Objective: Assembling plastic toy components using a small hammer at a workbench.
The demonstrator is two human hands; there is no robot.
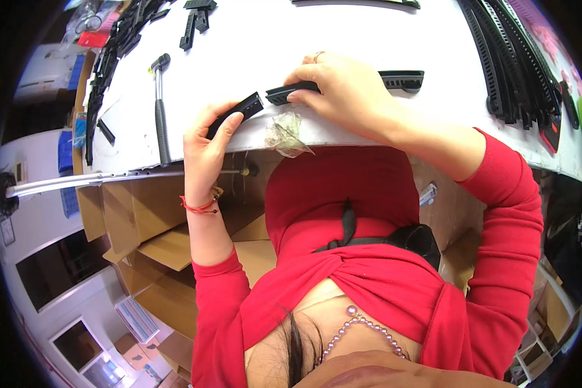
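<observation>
My left hand (207, 139) grips a short black plastic channel piece (247, 111) between thumb and fingers, just above the table's near edge. Beside it, my right hand (343, 94) is closed around a black slotted plastic strip (279, 96). Their facing ends lie close together with a small gap. A black slotted end (404, 81) shows on the far side of my right hand; whether it belongs to the same strip is hidden by the hand. Between and below the hands, a crumpled clear plastic bag (287, 134) lies over the table edge.
A hammer (160, 107) with a black grip lies left on the white table (239, 39). Black parts (113, 58) pile along the left edge, with smaller black pieces (191, 26) at the back. Long slotted strips (507, 64) are stacked right. Cardboard boxes (136, 210) stand below.
</observation>
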